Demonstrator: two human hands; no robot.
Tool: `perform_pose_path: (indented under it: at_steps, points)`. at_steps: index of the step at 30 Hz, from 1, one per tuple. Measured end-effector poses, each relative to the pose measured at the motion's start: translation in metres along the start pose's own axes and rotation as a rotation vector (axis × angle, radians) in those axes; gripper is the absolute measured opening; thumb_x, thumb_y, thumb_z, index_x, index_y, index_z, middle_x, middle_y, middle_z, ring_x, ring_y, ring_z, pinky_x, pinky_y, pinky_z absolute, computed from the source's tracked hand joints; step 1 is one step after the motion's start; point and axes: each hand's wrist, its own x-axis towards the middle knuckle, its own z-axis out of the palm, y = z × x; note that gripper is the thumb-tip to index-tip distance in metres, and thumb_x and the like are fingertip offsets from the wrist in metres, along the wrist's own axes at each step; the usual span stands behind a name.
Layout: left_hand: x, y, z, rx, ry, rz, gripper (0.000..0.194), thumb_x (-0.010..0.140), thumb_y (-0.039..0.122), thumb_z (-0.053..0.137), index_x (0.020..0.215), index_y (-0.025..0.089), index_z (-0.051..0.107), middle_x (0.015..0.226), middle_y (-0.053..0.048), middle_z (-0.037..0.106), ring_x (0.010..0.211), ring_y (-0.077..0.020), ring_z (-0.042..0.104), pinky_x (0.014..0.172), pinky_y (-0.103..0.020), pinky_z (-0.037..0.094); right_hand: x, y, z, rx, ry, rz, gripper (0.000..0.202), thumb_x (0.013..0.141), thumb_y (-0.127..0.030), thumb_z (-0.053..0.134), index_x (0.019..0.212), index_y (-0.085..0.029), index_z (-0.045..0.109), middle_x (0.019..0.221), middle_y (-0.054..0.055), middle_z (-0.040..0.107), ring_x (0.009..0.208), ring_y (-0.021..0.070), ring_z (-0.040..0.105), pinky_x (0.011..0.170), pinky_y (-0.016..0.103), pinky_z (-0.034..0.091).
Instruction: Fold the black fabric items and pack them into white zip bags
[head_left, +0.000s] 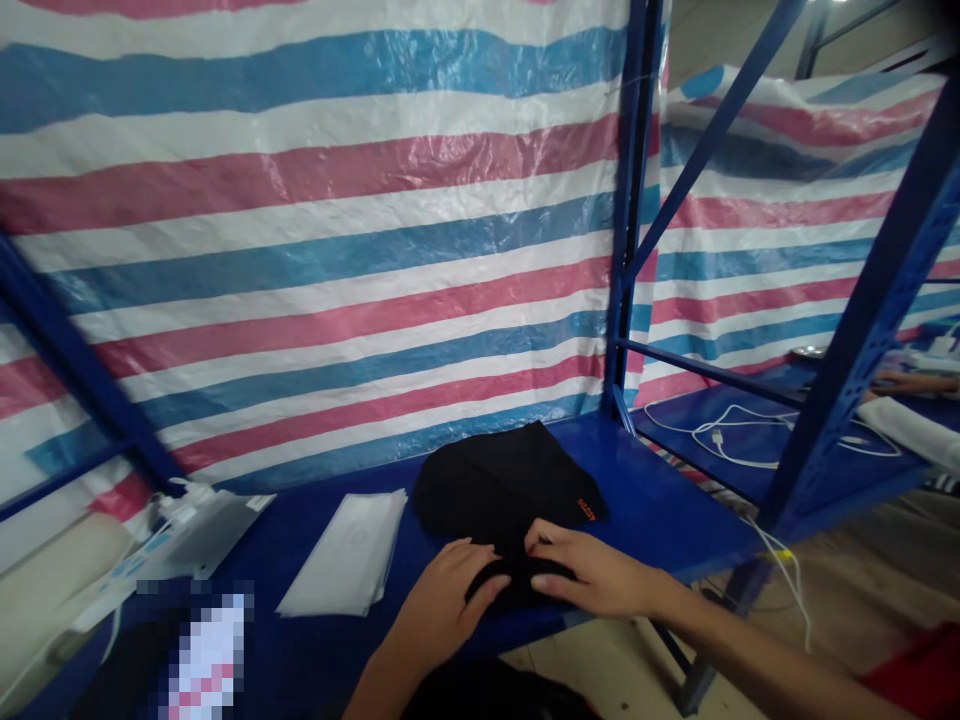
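A black cloth piece (499,475) lies on the blue shelf top, with small orange lettering near its right corner. Its exact kind I cannot make out. My left hand (450,595) is at its near edge, fingers and thumb curled around the dark fabric. Facing it, my right hand (581,570) pinches the same near edge from the right. Between both hands the fabric is bunched, and part of it is hidden by my fingers. Left of the cloth rests a stack of thin, whitish translucent sheets or bags (345,555).
A power strip (135,570) with plugs and a grey flat item (217,535) sit at the left. Blue metal posts (630,200) frame the shelf before a striped plastic sheet (337,250). On the right shelf are white cables (739,430) and another person's hand (915,382).
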Motion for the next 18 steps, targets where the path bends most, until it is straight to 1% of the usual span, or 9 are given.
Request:
perform_pose_path:
  at_steps: [2, 4, 7, 9, 12, 13, 15, 18]
  points:
    - [0.003, -0.002, 0.005, -0.048, 0.024, -0.137, 0.029, 0.110, 0.044, 0.052, 0.121, 0.027, 0.073, 0.116, -0.007, 0.081, 0.114, -0.0273, 0.074, 0.104, -0.042, 0.056, 0.009, 0.006, -0.003, 0.044, 0.011, 0.054, 0.034, 0.112, -0.047, 0.051, 0.129, -0.024, 0.069, 0.122, 0.008, 0.069, 0.114, 0.0239, 0.067, 0.106, 0.037, 0.052]
    - [0.007, -0.004, 0.009, -0.119, 0.053, -0.244, 0.032, 0.110, 0.048, 0.049, 0.114, 0.027, 0.073, 0.105, -0.006, 0.081, 0.104, -0.0267, 0.076, 0.093, -0.037, 0.056, 0.018, 0.016, -0.002, 0.049, 0.047, 0.108, 0.032, 0.112, -0.047, 0.052, 0.131, -0.025, 0.067, 0.119, 0.007, 0.071, 0.112, 0.0239, 0.068, 0.105, 0.037, 0.052]
    - [0.016, -0.010, 0.016, -0.225, 0.136, -0.345, 0.033, 0.108, 0.052, 0.052, 0.111, 0.028, 0.073, 0.102, -0.003, 0.080, 0.098, -0.0254, 0.077, 0.087, -0.033, 0.056, 0.030, 0.034, 0.005, 0.007, 0.105, 0.141, 0.031, 0.113, -0.045, 0.051, 0.124, -0.023, 0.069, 0.120, 0.007, 0.069, 0.113, 0.0232, 0.067, 0.106, 0.037, 0.052]
    - [0.022, -0.018, 0.022, -0.226, 0.217, -0.371, 0.032, 0.104, 0.053, 0.058, 0.108, 0.026, 0.074, 0.105, -0.004, 0.079, 0.101, -0.0260, 0.076, 0.090, -0.035, 0.056, 0.036, 0.043, 0.011, -0.049, 0.135, 0.152, 0.033, 0.113, -0.044, 0.049, 0.125, -0.022, 0.070, 0.126, 0.010, 0.066, 0.115, 0.0233, 0.067, 0.109, 0.037, 0.051]
    - [0.023, -0.029, 0.032, -0.137, 0.320, -0.354, 0.031, 0.102, 0.050, 0.061, 0.112, 0.024, 0.074, 0.119, -0.008, 0.076, 0.113, -0.0284, 0.071, 0.103, -0.043, 0.055, 0.039, 0.048, 0.019, -0.125, 0.174, 0.185, 0.041, 0.112, -0.045, 0.051, 0.143, -0.021, 0.063, 0.139, 0.014, 0.065, 0.126, 0.0269, 0.066, 0.115, 0.041, 0.049]
    - [0.021, -0.031, 0.036, -0.111, 0.334, -0.347, 0.031, 0.102, 0.048, 0.061, 0.116, 0.024, 0.073, 0.124, -0.009, 0.074, 0.118, -0.0290, 0.069, 0.107, -0.046, 0.054, 0.039, 0.048, 0.020, -0.143, 0.178, 0.195, 0.043, 0.112, -0.046, 0.052, 0.146, -0.021, 0.062, 0.140, 0.014, 0.066, 0.128, 0.0286, 0.066, 0.116, 0.043, 0.048]
    - [0.014, -0.030, 0.040, -0.082, 0.331, -0.347, 0.033, 0.103, 0.047, 0.059, 0.122, 0.024, 0.073, 0.131, -0.009, 0.073, 0.124, -0.0293, 0.066, 0.111, -0.049, 0.051, 0.036, 0.045, 0.022, -0.173, 0.170, 0.197, 0.044, 0.112, -0.047, 0.053, 0.145, -0.020, 0.063, 0.138, 0.015, 0.070, 0.128, 0.0309, 0.066, 0.114, 0.045, 0.049]
    - [0.000, -0.020, 0.043, -0.068, 0.302, -0.381, 0.035, 0.104, 0.049, 0.058, 0.126, 0.026, 0.073, 0.138, -0.009, 0.071, 0.132, -0.0306, 0.062, 0.114, -0.052, 0.049, 0.028, 0.038, 0.023, -0.190, 0.131, 0.128, 0.043, 0.111, -0.048, 0.054, 0.143, -0.022, 0.065, 0.131, 0.013, 0.072, 0.125, 0.0302, 0.065, 0.112, 0.045, 0.049]
